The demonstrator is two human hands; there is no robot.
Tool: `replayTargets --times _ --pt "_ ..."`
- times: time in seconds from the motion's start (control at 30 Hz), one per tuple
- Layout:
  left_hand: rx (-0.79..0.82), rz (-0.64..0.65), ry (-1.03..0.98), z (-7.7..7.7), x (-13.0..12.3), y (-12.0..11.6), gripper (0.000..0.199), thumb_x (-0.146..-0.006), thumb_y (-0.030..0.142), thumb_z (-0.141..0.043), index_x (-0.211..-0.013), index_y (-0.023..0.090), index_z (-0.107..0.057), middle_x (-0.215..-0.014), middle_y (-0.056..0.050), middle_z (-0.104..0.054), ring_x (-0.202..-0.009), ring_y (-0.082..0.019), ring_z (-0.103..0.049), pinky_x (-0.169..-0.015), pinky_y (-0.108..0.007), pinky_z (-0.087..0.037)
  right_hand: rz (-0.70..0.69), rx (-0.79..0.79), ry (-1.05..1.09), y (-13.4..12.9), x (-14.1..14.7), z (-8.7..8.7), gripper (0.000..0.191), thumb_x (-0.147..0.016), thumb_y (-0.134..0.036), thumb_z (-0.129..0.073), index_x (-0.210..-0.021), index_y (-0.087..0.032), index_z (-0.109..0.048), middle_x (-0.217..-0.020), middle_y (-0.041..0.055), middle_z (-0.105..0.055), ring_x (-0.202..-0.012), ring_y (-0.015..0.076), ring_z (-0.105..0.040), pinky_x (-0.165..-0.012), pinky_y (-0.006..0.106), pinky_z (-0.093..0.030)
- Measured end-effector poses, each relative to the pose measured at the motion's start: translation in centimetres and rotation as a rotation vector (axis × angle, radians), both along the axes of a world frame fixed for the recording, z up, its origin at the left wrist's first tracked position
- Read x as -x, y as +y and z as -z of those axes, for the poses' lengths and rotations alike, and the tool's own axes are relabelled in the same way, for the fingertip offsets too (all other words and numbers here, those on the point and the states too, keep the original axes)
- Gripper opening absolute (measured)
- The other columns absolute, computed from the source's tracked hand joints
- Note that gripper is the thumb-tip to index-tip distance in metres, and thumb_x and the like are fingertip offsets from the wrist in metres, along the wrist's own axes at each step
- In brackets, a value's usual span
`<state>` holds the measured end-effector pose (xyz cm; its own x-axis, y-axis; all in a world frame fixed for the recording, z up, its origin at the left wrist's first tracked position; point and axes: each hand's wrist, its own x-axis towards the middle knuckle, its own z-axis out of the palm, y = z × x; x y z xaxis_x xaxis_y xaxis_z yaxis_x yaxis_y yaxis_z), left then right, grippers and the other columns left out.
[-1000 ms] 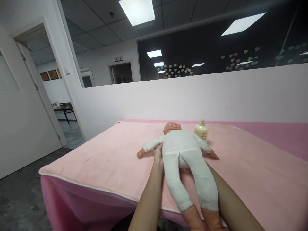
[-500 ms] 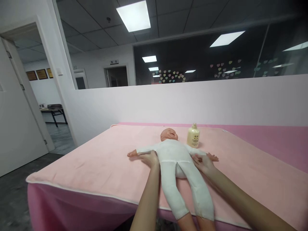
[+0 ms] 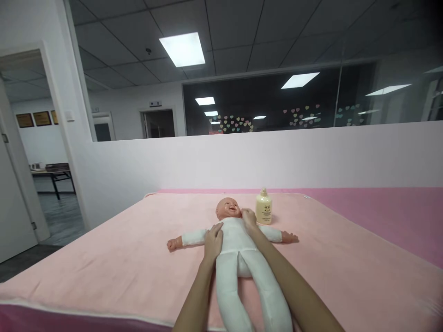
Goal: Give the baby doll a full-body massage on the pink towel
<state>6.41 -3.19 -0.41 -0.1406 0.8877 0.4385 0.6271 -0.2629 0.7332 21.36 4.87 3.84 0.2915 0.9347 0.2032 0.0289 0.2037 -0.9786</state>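
A baby doll [image 3: 232,233] in a white suit lies face up on a peach towel, arms spread and head at the far end. My left hand [image 3: 213,240] rests against the doll's side near the armpit, fingers stretched out and lying over the sleeve. My right hand [image 3: 248,217] is at the doll's other shoulder, close beside its cheek, with the fingers curled in. Whatever those fingers hold, if anything, is hidden. My right forearm passes over the doll's side and hip. A pale yellow bottle [image 3: 264,208] stands upright just right of my right hand.
The peach towel [image 3: 114,258] covers much of the bed, over a pink sheet [image 3: 391,216]. Behind runs a low white wall [image 3: 277,159] with glass above. A doorway at the left shows a table [image 3: 55,175].
Both hands have left the doll's forearms and moved up toward its shoulders, the right one reaching beside the cheek. The doll's head has turned more face up. The camera view has shifted.
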Motion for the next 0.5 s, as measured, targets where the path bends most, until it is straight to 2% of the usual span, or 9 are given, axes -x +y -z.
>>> replayTargets --times 0.07,0.23,0.33,0.5 --pt "0.007 -0.004 0.018 0.0 0.3 0.3 0.043 -0.082 0.021 -0.038 -0.117 0.016 -0.061 -0.123 -0.007 -0.059 -0.123 -0.023 -0.045 -0.108 -0.042 -0.026 0.026 0.034 -0.133 0.1 0.3 1.3 0.017 -0.070 -0.018 -0.043 -0.060 -0.020 -0.056 -0.070 0.0076 -0.064 -0.081 0.0225 -0.060 -0.072 0.030 -0.043" --pt "-0.015 -0.028 0.055 -0.4 0.5 0.9 0.041 -0.083 0.025 -0.038 -0.113 0.016 -0.064 -0.117 -0.007 -0.063 -0.111 -0.020 -0.055 -0.100 -0.033 -0.037 -0.018 0.003 -0.429 -1.0 -0.6 3.5 0.026 -0.077 -0.023 -0.043 -0.090 -0.018 -0.065 -0.097 0.0102 -0.067 -0.095 0.0208 -0.059 -0.081 0.027 -0.039" --pt "-0.013 -0.038 0.074 -0.6 0.5 1.4 0.040 -0.083 0.024 -0.038 -0.110 0.017 -0.065 -0.116 -0.007 -0.063 -0.109 -0.019 -0.055 -0.100 -0.032 -0.036 -0.033 -0.040 -0.644 -1.6 -1.1 3.8 0.032 -0.083 -0.026 -0.036 -0.089 -0.016 -0.067 -0.100 0.0118 -0.067 -0.095 0.0203 -0.059 -0.081 0.026 -0.039" --pt "-0.004 -0.031 0.074 -0.7 0.6 1.8 0.040 -0.083 0.025 -0.037 -0.112 0.018 -0.063 -0.117 -0.006 -0.062 -0.111 -0.020 -0.053 -0.100 -0.035 -0.035 -0.055 -0.067 -0.657 -1.5 -1.4 3.7 0.033 -0.083 -0.025 -0.036 -0.087 -0.018 -0.068 -0.096 0.0092 -0.068 -0.093 0.0194 -0.060 -0.079 0.024 -0.039"
